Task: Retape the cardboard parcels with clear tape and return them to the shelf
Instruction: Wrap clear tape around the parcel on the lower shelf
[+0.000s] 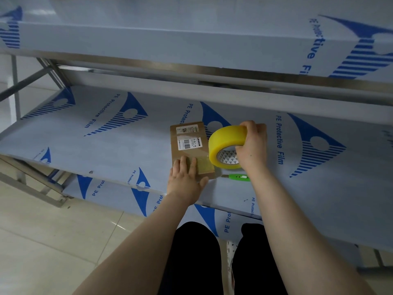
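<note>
Head view: left hand [184,181] flat on brown labelled parcel [189,149]; right hand [253,145] grips yellow-tinted tape roll [226,145].

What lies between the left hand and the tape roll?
In the head view, a strip of tape lies there on the cardboard parcel's near end, running from the left hand to the tape roll.

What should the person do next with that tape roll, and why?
Probably pull the tape roll slightly further right, past the edge of the parcel. The left hand presses the strip flat, the right hand grips the roll, and the strip runs to it; the green cutter lies nearby.
</note>
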